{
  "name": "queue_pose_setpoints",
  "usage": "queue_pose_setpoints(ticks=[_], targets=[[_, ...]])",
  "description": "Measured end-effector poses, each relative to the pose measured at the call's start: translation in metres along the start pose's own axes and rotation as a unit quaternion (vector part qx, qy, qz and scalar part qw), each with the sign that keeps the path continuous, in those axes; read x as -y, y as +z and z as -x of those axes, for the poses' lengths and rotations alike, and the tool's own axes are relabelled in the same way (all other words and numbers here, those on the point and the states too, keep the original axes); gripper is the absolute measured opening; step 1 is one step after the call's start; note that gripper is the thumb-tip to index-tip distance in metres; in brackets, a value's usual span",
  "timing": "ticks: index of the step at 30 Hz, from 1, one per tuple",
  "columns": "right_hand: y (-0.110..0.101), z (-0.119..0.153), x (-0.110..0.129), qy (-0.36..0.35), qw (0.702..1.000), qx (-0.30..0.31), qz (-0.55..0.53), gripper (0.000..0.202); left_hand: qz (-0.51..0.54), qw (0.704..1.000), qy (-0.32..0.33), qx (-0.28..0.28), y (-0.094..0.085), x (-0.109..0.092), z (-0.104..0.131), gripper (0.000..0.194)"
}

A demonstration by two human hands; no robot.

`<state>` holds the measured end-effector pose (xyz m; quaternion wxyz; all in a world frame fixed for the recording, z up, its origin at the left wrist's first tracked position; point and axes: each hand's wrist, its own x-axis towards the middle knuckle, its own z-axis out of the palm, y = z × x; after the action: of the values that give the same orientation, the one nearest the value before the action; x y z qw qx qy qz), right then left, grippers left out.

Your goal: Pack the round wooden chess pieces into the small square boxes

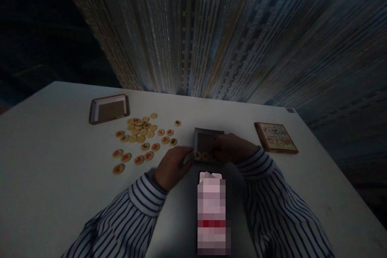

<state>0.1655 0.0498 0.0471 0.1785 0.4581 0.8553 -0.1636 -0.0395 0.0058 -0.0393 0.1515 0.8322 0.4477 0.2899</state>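
A shallow open box [203,142] sits in front of me, its left near corner pinched between the thumb and fingers of my left hand [173,166]. Along the box's near side lies a row of round xiangqi pieces [198,155]. My right hand [232,147] reaches into the right part of the box with its fingers curled down. It covers that end of the row, and whatever its fingertips hold is hidden. Loose xiangqi pieces [142,132] are spread left of the box, some heaped, some showing red or dark characters.
An open tray-like box [111,111] stands at the back left. To the right lies a flat case [278,137] with a printed cover. A lit phone [211,205], its screen blurred out, is between my forearms. A striped curtain [187,40] hangs behind the white table [75,193].
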Motion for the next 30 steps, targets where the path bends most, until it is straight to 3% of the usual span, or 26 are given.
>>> queue_pose_setpoints(ticks=[10,26,30], targets=[[0.004,0.008,-0.011,0.056,0.998,-0.011,0.006,0.026,0.005,1.0,0.006,-0.007,0.001,0.001,0.001,0.029],[0.005,0.006,-0.011,0.058,0.998,0.015,0.003,0.024,0.012,1.0,0.026,-0.012,0.001,0.002,0.001,0.026],[0.007,0.004,-0.012,0.05,0.999,-0.005,0.011,0.024,0.015,0.999,0.03,-0.009,0.001,0.001,0.0,0.025]])
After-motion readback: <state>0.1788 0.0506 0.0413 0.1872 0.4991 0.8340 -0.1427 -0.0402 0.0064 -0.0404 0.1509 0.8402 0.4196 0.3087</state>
